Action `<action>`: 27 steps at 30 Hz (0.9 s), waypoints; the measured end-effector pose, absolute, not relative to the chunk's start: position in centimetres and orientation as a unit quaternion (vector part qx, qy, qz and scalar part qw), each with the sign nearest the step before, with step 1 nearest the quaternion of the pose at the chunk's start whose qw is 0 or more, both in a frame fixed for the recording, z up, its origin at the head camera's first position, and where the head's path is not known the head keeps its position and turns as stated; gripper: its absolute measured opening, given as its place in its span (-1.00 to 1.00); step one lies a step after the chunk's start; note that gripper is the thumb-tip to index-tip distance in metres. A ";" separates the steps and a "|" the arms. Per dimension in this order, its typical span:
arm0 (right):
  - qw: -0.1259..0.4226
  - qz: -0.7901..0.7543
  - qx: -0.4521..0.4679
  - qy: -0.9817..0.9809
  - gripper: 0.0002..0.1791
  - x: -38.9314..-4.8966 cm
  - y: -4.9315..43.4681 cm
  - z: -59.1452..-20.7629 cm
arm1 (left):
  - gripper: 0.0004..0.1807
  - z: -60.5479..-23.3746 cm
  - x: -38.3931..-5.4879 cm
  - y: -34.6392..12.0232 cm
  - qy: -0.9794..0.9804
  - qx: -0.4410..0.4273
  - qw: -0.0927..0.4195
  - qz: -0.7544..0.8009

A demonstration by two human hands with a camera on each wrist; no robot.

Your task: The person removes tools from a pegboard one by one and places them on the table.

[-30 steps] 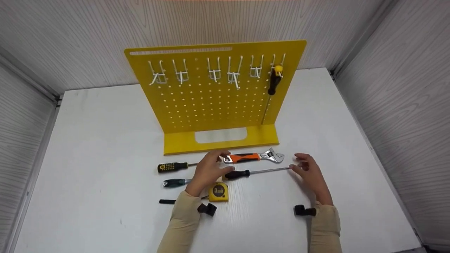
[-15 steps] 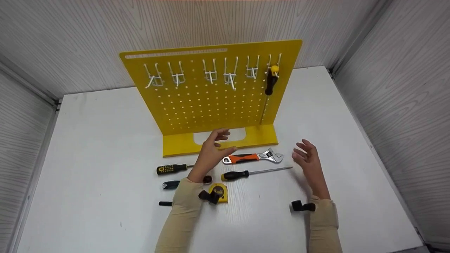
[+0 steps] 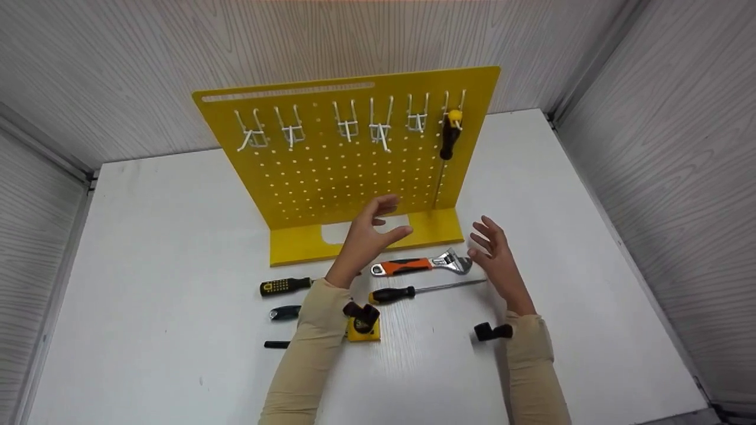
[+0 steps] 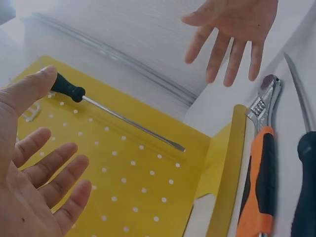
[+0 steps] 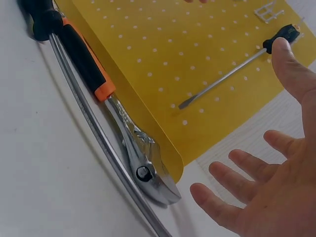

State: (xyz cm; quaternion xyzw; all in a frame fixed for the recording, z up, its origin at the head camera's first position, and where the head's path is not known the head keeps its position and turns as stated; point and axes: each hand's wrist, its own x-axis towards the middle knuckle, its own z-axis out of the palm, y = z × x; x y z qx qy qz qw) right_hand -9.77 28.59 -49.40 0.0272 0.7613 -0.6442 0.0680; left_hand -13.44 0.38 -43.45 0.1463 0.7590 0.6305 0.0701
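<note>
My left hand point(image 3: 367, 239) hovers in front of the yellow pegboard point(image 3: 331, 171), fingers spread and holding nothing. My right hand point(image 3: 498, 260) is raised at the right, over the jaw end of an orange-and-black adjustable wrench point(image 3: 407, 266), also bare, with its fingers apart. Below the wrench lies a black-and-yellow screwdriver point(image 3: 393, 294), its shaft pointing right; the right wrist view shows the shaft point(image 5: 94, 123) alongside the wrench. A flathead screwdriver point(image 5: 232, 71) hangs from the pegboard's rightmost hook, tip down.
Several white hooks point(image 3: 348, 124) line the pegboard's upper part. Left of centre lie a black-and-yellow handle point(image 3: 286, 286), a dark green handle point(image 3: 286, 313) and a black rod end point(image 3: 276, 344), partly behind the left arm. A yellow tape measure point(image 3: 363, 336) sits beside that sleeve.
Both hands have risen from the lying screwdriver and moved forward, the left toward the pegboard. The right has let go of the shaft tip. The view has shifted slightly.
</note>
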 end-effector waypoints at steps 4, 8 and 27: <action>0.058 -0.651 0.018 0.756 -0.17 -10.5 27.8 -49.3 | -0.25 -42.9 -14.3 1.0 0.754 0.149 0.076 0.635; 0.073 -0.641 0.007 0.764 -0.07 -11.1 27.1 -49.5 | -0.18 -42.5 -15.1 1.5 0.747 0.157 0.074 0.642; 0.077 -0.654 -0.053 0.751 -0.02 -13.9 24.0 -48.2 | -0.12 -40.5 -17.0 3.5 0.752 0.155 0.080 0.636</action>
